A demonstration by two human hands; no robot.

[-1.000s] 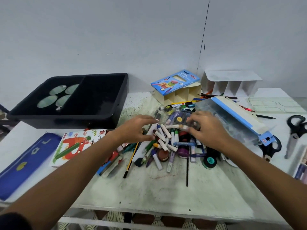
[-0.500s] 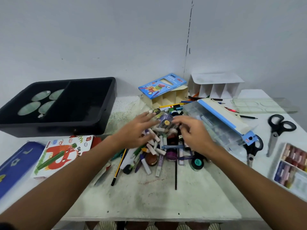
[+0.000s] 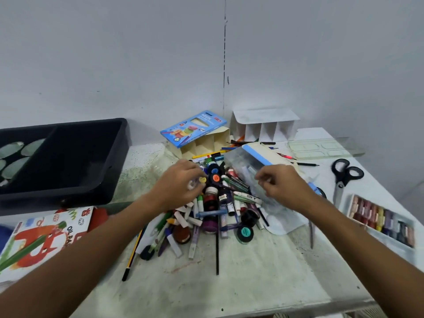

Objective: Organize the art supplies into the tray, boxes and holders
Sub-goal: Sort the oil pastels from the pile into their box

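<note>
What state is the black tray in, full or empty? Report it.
Nearly empty. The black tray shows a bare dark floor in its large compartment; only four round pale discs lie in the left section.

Pale, stained worktop (image 3: 241,290) set against a plain grey wall (image 3: 114,53); a dark vertical seam (image 3: 224,65) runs down the wall to the worktop's far edge.

Your left grip (image 3: 177,184) is motion-blurred, so what its fingers pinch beside the yellow cap (image 3: 202,179) is unclear. The black tray (image 3: 68,161) and oil pastel box (image 3: 43,237) run off the left edge. The plastic case's (image 3: 250,166) contents are unreadable.
</note>
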